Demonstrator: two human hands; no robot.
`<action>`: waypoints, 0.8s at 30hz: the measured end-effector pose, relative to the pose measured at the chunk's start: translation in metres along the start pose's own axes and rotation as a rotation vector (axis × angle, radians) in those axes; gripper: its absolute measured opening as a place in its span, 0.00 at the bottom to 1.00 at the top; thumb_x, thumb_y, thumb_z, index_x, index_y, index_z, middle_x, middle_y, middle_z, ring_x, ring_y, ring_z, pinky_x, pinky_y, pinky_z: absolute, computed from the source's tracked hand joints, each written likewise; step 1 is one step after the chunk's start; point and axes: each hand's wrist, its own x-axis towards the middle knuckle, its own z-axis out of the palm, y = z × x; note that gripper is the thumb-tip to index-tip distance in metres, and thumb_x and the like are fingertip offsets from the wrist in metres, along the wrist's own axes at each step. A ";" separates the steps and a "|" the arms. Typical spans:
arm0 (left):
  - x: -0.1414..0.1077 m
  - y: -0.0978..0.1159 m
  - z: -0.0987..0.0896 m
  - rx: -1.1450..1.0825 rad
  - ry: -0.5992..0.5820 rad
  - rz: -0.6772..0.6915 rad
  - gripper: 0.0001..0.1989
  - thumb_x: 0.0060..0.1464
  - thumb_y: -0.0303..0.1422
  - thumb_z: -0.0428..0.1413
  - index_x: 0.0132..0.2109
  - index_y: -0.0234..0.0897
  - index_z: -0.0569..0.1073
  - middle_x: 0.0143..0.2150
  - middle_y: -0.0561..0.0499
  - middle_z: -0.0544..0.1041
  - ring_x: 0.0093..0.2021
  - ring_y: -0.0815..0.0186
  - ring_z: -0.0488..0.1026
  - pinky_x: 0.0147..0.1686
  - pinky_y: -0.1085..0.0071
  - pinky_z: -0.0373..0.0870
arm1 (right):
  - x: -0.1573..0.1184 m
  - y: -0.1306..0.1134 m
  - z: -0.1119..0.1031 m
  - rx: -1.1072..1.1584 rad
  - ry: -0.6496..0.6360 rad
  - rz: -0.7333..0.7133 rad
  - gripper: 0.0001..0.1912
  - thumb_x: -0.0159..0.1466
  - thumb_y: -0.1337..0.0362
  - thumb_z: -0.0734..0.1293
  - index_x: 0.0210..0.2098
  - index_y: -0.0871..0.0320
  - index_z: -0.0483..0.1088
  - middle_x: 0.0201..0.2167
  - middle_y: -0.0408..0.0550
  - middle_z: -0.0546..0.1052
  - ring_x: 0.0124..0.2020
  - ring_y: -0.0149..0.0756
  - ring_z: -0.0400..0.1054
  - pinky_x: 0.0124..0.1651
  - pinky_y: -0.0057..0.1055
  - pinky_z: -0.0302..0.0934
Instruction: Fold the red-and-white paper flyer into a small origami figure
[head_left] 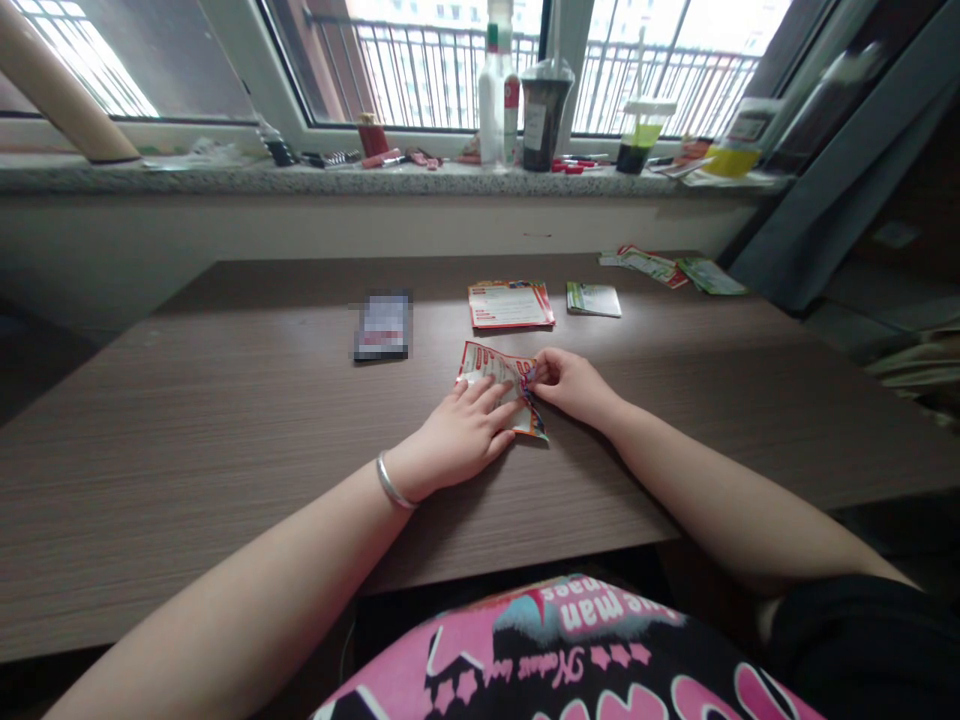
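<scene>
A red-bordered printed packet [480, 360] lies on the wooden table [225, 420] in front of me. Fingers spread, my left hand [469, 430] rests flat across its middle, with a silver bangle on the wrist. At the packet's right edge, my right hand [570, 385] pinches the crumpled border between thumb and fingers. The packet's surface is puckered there, and I cannot tell whether it is torn. Beyond it lie a stack of similar red-edged printed sheets [511, 305] and a smaller stack of green-and-white cards [594, 299].
A dark-edged, pixelated rectangular item [383, 326] lies to the left. Several loose green and red packets [652, 265] are at the table's back right. The stone windowsill [420, 180] holds a clear bottle [492, 110], a dark drink cup [546, 125], a yellow-labelled jar [739, 145] and a cardboard tube [67, 85].
</scene>
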 end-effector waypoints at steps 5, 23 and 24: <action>0.000 -0.001 0.002 -0.022 0.000 -0.015 0.25 0.66 0.44 0.42 0.64 0.38 0.62 0.64 0.39 0.64 0.66 0.48 0.55 0.64 0.47 0.51 | 0.003 0.008 0.000 -0.069 -0.009 0.000 0.08 0.52 0.71 0.65 0.32 0.56 0.65 0.25 0.39 0.72 0.26 0.31 0.66 0.32 0.30 0.62; 0.002 -0.006 0.003 -0.061 -0.040 -0.001 0.25 0.66 0.43 0.42 0.64 0.39 0.62 0.66 0.38 0.61 0.68 0.48 0.53 0.65 0.45 0.48 | -0.001 0.000 -0.007 -0.320 -0.019 -0.087 0.04 0.53 0.67 0.67 0.25 0.56 0.65 0.21 0.38 0.70 0.23 0.28 0.60 0.27 0.26 0.53; 0.001 -0.007 0.004 -0.060 -0.047 -0.001 0.25 0.66 0.44 0.42 0.65 0.40 0.61 0.67 0.39 0.60 0.68 0.48 0.53 0.65 0.45 0.48 | 0.000 0.001 -0.008 -0.324 -0.019 -0.086 0.05 0.54 0.66 0.67 0.24 0.56 0.65 0.21 0.38 0.70 0.23 0.29 0.60 0.27 0.26 0.53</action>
